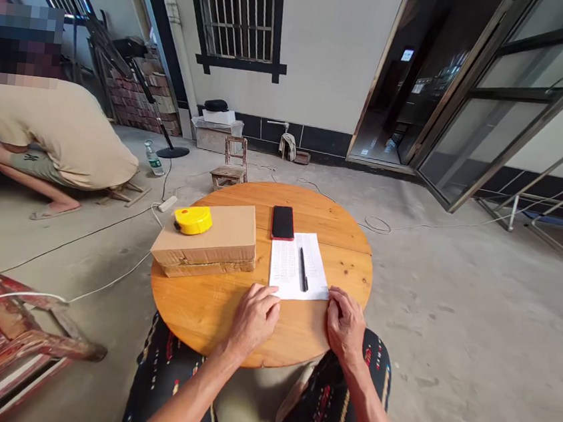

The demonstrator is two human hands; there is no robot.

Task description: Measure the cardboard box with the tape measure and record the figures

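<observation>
A white sheet of paper (283, 265) with rows of print lies on the round wooden table (293, 340). On the paper rests a black pen (304, 270). My left hand (255, 319) leans on the table with its fingers curled, a fingertip at the sheet's near left corner. Beside the near right corner, my right hand (345, 322) sits loosely closed, its fingers at the paper's edge. I see nothing held in either hand. Just beyond the sheet lies a phone (283, 222) with a dark screen and red edge.
A cardboard box (212, 244) stands on the table's left, with a yellow tape measure (193, 220) on top. Cables (102, 286) cross the floor. A worn red wooden stool (11, 337) is at lower left. Another person (63, 128) squats at left; a tiny chair (231, 162) stands behind the table.
</observation>
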